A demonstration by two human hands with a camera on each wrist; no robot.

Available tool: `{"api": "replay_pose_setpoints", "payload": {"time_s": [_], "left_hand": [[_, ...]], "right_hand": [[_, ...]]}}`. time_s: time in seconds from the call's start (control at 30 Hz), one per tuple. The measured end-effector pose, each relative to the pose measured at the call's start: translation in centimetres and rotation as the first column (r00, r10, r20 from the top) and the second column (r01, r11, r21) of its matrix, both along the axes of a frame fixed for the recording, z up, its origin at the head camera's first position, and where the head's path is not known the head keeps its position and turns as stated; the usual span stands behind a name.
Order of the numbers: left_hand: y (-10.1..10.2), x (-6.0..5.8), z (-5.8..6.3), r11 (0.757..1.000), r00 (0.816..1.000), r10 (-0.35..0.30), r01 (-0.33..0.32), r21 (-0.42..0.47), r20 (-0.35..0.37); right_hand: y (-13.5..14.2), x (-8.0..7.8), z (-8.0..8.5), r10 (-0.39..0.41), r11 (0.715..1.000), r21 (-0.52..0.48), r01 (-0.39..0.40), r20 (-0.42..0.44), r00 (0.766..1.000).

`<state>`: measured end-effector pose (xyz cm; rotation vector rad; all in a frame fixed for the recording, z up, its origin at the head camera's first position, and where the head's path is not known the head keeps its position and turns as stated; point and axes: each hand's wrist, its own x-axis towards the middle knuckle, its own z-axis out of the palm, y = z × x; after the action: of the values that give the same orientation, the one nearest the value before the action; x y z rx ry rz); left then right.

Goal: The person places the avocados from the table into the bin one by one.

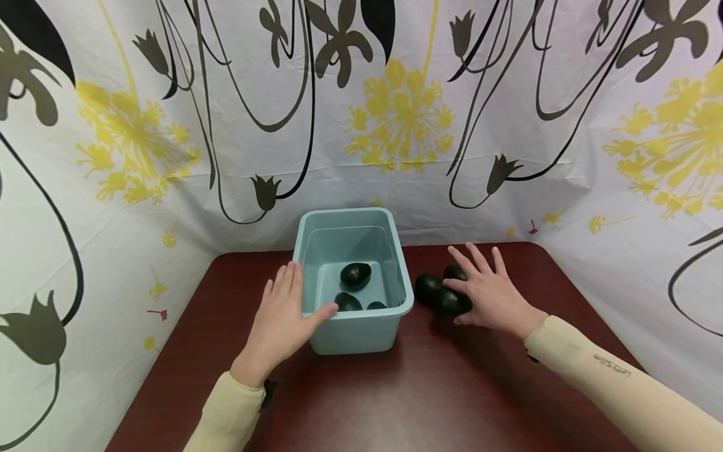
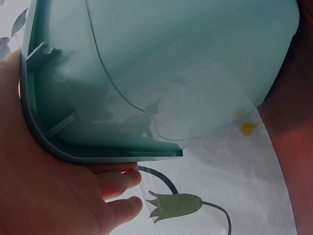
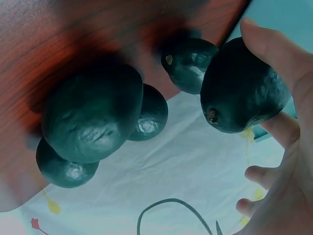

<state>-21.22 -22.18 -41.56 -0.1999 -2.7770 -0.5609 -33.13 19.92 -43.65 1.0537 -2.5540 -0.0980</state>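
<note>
A light blue plastic bin [image 1: 361, 333] stands on the table with several dark green avocados [image 1: 356, 276] inside. My left hand [image 1: 282, 320] rests along its left rim, fingers straight and thumb across the near corner; the left wrist view shows the fingertips [image 2: 128, 208] beside the rim. To the right of the bin, my right hand [image 1: 488, 292] pinches an avocado [image 3: 244, 88] between thumb and forefinger, its other fingers spread. Around it are several more avocados, among them a large one [image 3: 93, 117] close to the right wrist camera and another [image 1: 428, 289] near the bin.
A dark red-brown wooden table [image 1: 350, 408] lies under everything. Behind it and at both sides hangs a white cloth [image 1: 339, 157] printed with yellow and grey flowers. The bin's back end is near the table's far edge.
</note>
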Motion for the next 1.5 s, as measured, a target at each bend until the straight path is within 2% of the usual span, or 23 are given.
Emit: {"api": "replay_pose_setpoints", "payload": {"time_s": [0.2,1.03,1.5], "left_hand": [[0.0,0.0,0.0,1.0,1.0,0.002,-0.002,0.004,0.007],[0.0,0.2,0.0,1.0,1.0,0.002,-0.002,0.012,0.008],[0.0,0.1,-0.1,1.0,1.0,0.003,-0.003,0.002,0.003]], "right_hand": [[0.1,0.0,0.7,-0.015,1.0,0.007,0.015,0.003,1.0],[0.2,-0.4,2.9,-0.041,0.999,0.0,0.041,-0.086,0.995],[0.0,-0.5,4.3,-0.036,0.998,-0.055,0.03,-0.106,0.994]]}}
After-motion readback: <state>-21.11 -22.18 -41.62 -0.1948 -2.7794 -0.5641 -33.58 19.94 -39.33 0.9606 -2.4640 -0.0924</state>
